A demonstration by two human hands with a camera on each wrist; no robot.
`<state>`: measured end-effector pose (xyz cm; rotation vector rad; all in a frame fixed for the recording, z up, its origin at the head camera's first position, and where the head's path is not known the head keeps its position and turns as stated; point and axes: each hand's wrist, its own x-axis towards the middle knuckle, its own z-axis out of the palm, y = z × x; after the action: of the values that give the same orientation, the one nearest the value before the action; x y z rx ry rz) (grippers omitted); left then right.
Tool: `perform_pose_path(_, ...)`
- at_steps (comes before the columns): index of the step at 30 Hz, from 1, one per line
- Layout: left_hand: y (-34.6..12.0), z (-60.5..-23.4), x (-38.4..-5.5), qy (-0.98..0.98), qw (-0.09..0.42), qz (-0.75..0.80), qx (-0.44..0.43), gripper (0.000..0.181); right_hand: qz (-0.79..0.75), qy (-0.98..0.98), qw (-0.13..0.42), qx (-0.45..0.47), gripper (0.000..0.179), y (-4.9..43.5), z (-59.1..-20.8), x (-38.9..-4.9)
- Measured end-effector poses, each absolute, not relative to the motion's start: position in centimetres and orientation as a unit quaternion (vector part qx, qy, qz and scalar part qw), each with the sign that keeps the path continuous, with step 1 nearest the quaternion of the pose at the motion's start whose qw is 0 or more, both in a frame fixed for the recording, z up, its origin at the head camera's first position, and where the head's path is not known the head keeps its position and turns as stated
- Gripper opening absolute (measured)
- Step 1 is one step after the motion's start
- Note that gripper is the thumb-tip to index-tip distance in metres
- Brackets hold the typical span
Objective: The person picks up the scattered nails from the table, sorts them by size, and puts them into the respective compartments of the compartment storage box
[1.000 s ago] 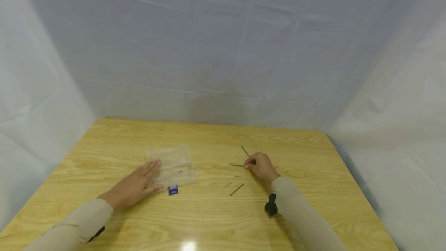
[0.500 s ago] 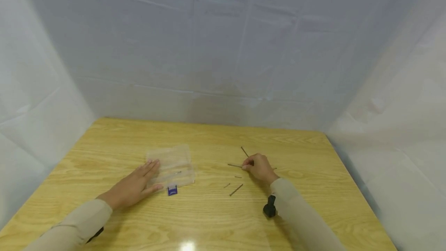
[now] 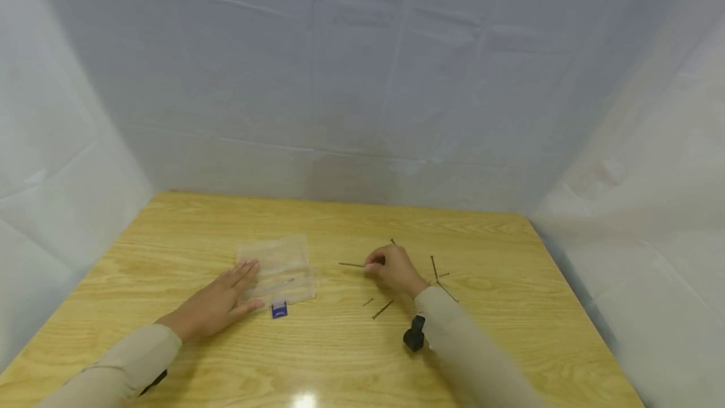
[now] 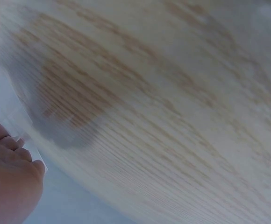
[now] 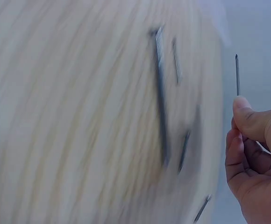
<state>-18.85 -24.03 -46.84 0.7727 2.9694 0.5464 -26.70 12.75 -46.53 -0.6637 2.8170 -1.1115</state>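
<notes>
My right hand (image 3: 396,271) pinches a long nail (image 3: 350,264) between thumb and fingertips. In the right wrist view, the pointed end of this nail (image 5: 237,74) sticks out past the thumb. My left hand (image 3: 209,307) rests with extended fingers on the left edge of a clear plastic bag (image 3: 286,254). A small nail (image 3: 289,281) shows within the bag's outline. By the bag's near edge, close to the left thumb, is a small blue piece (image 3: 279,311). The left wrist view catches only part of the left hand (image 4: 11,177) at its edge.
Loose nails lie about the right hand: a long nail (image 3: 382,310) and a short nail (image 3: 368,302) nearer me, and another long nail (image 3: 433,267) among several to its right. The wooden table (image 3: 317,357) is bordered by pale sheeting (image 3: 362,80) at the back and sides.
My right hand has moved left with the pinched nail, toward the bag. Nails it covered now show to its right. The left hand stays in place on the bag.
</notes>
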Motion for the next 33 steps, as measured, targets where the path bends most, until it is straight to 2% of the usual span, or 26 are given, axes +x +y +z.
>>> perform_pose_path(6, -24.1, -46.7, -18.8, 0.953, 0.016, 0.174, 0.246, 0.079, -0.353, 0.902, 0.017, -0.249, 0.007, 9.7, -45.8, -26.5)
perform_pose_path(19, -24.1, -46.7, -18.7, 0.954, 0.017, 0.173, 0.244, 0.079, -0.317, 0.91, 0.027, -0.266, 0.009, 3.7, -44.9, -25.6)
perform_pose_path(33, -24.5, -46.7, -18.7, 0.954, 0.018, 0.173, 0.244, 0.079, -0.333, 0.903, 0.023, -0.27, 0.009, -0.1, -45.1, -25.2)
